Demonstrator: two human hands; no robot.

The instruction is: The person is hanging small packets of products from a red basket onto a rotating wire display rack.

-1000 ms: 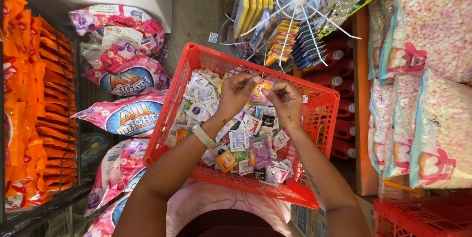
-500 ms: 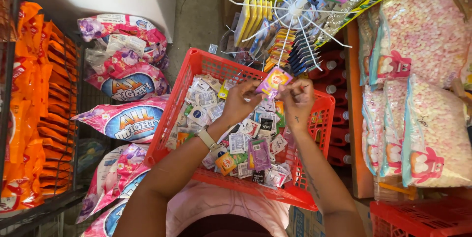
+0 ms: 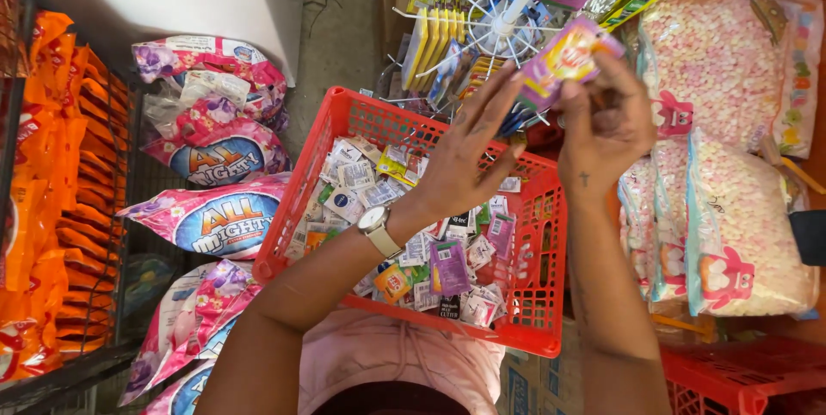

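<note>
A red plastic basket (image 3: 301, 200) full of several small sachets (image 3: 447, 264) rests in front of me. Both hands are raised above its far edge. My right hand (image 3: 607, 127) pinches a purple and yellow sachet (image 3: 564, 61) by its lower edge. My left hand (image 3: 469, 153), with a watch on the wrist, has its fingers spread and the fingertips touch the sachet's left end. Just behind the sachet is a white wire hanging rack (image 3: 499, 28) with more sachets clipped to it.
Orange packets (image 3: 47, 191) fill a shelf at the left. Pink and blue detergent bags (image 3: 215, 217) lie beside the basket. Bags of pink and white marshmallows (image 3: 731, 166) hang at the right. Another red basket (image 3: 740, 376) sits at the lower right.
Both hands have risen from the sachets in the basket up to the wire rack, carrying the purple and yellow sachet. The view has tilted with them.
</note>
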